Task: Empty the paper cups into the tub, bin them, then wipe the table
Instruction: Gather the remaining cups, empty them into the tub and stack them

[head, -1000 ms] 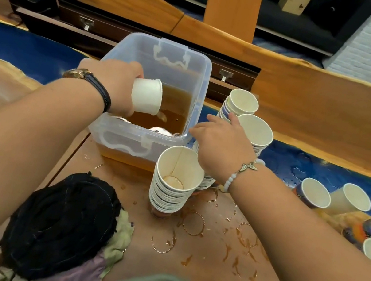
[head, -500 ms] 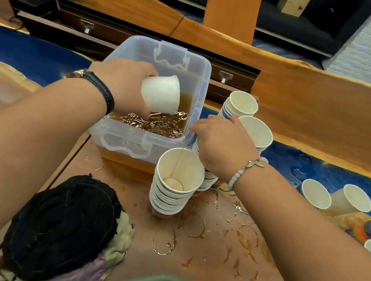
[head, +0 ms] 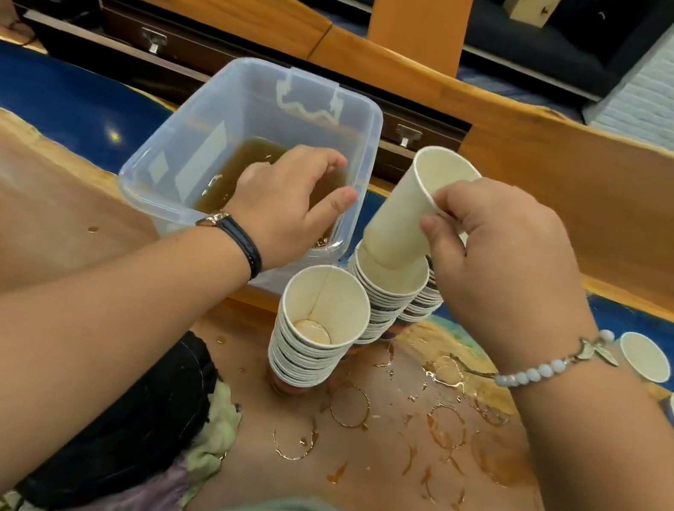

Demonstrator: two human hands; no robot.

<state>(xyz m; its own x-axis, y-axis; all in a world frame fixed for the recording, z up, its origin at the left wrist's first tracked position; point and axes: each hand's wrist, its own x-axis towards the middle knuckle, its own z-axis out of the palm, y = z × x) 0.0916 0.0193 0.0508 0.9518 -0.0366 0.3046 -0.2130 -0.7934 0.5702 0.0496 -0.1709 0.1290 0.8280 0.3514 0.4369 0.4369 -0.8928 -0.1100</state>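
Item: paper cup point(head: 410, 214), white, tilted, held above the middle stack point(head: 382, 295), its base at the mouth of the top cup; tub point(head: 226, 109) stands just left of it, brown liquid point(head: 247, 167) in the bottom.

Hazards, judged:
- Stacks tall and close together; a cup pressed in at a tilt may push the middle stack against the near stack point(head: 317, 342) and topple either, the near one showing brown dregs in its top cup.
- Table point(head: 16, 225) wet with brown rings point(head: 349, 406) around the stack bases; bases may slide under a sideways push.
- Remaining drops in the held cup may fall on the stack or table, not in the tub; more to wipe.
- Loose cups point(head: 644, 356) at far right stand near the right forearm; a sweep of the arm may knock them.
- Left wrist lies over the tub's near rim; leaning on it may tip the tub.

Hands:
- Right hand point(head: 498, 274): fingers point(head: 448, 200) and thumb pinch the cup's side wall below the rim; grip narrow, other fingers curled behind.
- Left hand point(head: 289, 206): palm down over the tub's liquid, fingers loosely bent, thumb spread apart; no cup shows in it; judged empty.

Also present: bundled cloths point(head: 143, 424) at near left, untouched.
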